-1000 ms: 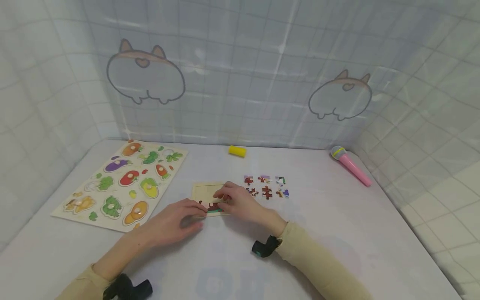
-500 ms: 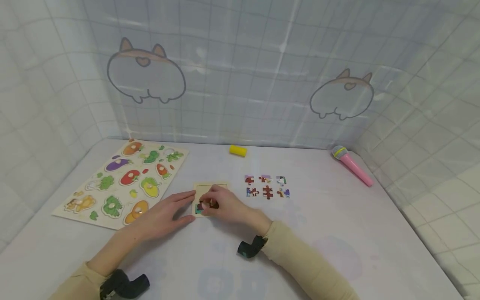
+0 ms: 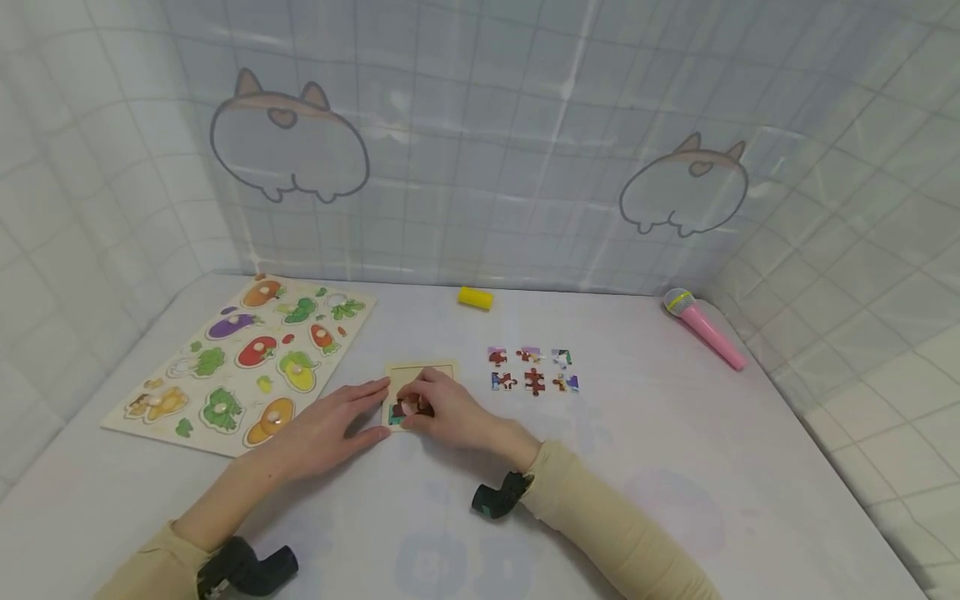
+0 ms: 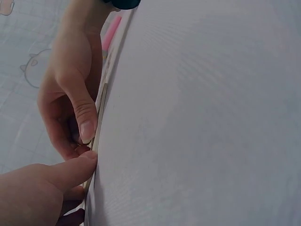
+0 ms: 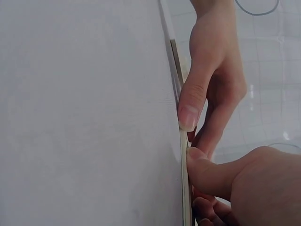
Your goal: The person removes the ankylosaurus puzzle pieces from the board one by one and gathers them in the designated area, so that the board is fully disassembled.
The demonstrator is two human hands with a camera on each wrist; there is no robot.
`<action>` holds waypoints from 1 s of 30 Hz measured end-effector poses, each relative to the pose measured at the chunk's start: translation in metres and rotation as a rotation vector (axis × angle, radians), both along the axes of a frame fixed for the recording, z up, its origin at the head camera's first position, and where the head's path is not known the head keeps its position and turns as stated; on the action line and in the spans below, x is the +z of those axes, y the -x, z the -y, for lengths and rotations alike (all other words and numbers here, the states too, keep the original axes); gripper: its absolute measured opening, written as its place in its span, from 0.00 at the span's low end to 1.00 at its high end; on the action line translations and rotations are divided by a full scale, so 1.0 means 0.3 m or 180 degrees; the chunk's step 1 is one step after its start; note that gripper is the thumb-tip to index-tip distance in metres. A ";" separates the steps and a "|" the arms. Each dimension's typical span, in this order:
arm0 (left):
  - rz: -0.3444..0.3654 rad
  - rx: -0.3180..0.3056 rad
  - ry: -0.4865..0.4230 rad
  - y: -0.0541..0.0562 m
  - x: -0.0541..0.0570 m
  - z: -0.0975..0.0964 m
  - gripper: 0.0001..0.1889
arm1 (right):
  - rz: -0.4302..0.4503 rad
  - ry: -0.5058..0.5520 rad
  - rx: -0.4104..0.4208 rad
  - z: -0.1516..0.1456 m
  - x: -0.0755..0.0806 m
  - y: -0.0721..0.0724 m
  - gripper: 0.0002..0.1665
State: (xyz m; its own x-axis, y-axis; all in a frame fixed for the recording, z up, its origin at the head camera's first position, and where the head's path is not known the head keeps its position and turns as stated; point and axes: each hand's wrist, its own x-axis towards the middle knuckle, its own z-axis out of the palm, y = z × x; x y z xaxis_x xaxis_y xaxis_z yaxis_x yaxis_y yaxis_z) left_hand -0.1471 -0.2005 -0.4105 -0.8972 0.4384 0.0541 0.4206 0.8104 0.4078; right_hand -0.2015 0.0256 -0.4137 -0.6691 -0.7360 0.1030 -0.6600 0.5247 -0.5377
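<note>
- Head view: a small, square, pale wooden puzzle tray with a raised frame (image 3: pixel 402 377) lies on the white table (image 3: pixel 622 400), between the hands. Bare wood shows at its far side; a brown and teal printed picture partly shows nearer the person.
- The left hand (image 3: pixel 322 433) touches the tray's left side, fingers and thumb spread apart. The right hand (image 3: pixel 457 414) bends over the picture, thumb and fingers close together; whether a piece is pinched there, I cannot tell.
- Six loose, flat, interlocking jigsaw pieces, brown, purple and white (image 3: pixel 534 382), lie right of the tray in two rows. They look light and stiff, probably a bit slick, with knobs that could chip; best pinched by opposite edges.
- Left wrist view: the tray shows edge-on, thin and rigid-looking; its frame seems the sensible hold.
- Right wrist view: both thumbs are at the tray's near edge; the fingers' contact is hidden.
</note>
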 end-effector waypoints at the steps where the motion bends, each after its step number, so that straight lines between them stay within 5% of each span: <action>1: -0.0011 -0.0007 0.0001 0.001 -0.001 0.000 0.34 | -0.0003 0.0014 -0.0002 0.001 -0.001 0.000 0.20; 30: -0.0038 -0.0061 -0.0031 0.003 -0.006 0.003 0.34 | 0.0116 0.0130 0.0012 0.003 0.002 -0.006 0.23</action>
